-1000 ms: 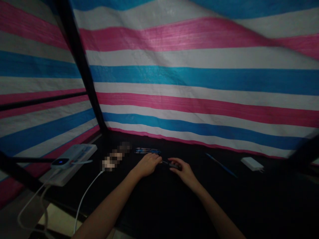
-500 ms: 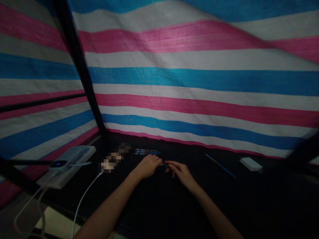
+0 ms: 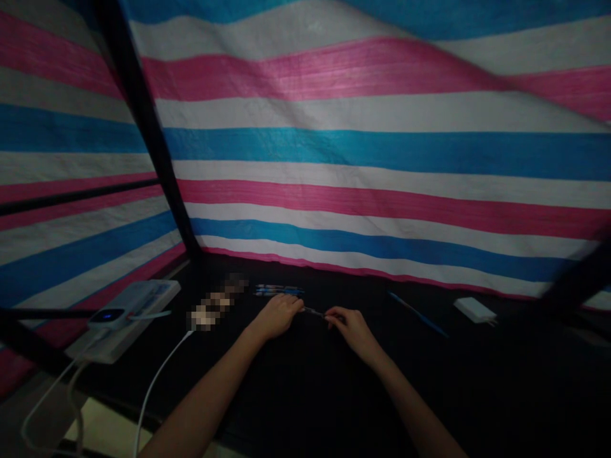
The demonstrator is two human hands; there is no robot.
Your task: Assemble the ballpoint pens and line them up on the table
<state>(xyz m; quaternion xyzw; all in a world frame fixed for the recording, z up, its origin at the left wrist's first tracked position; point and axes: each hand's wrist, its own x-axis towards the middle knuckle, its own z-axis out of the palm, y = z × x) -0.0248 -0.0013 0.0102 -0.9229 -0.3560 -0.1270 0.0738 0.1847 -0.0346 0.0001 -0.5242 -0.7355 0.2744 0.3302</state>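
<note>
Item: slim metal-tipped rod [image 3: 315, 312], mid-worktop, spanning the gap between left hand [image 3: 275, 317] and right hand [image 3: 351, 331], each closed in a pinch on one end. Risk: a slackened pinch could drop it to roll on the dark worktop [image 3: 334, 388]. Also: pens [image 3: 279, 290] far, blue pen [image 3: 416, 313] right, white charger [image 3: 475, 310], power bank [image 3: 107, 316] left.

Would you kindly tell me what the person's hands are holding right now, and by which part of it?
The left hand and right hand seem to pinch a thin pen-like rod by its two ends, at the fingertips; it is too small to identify exactly.
</note>
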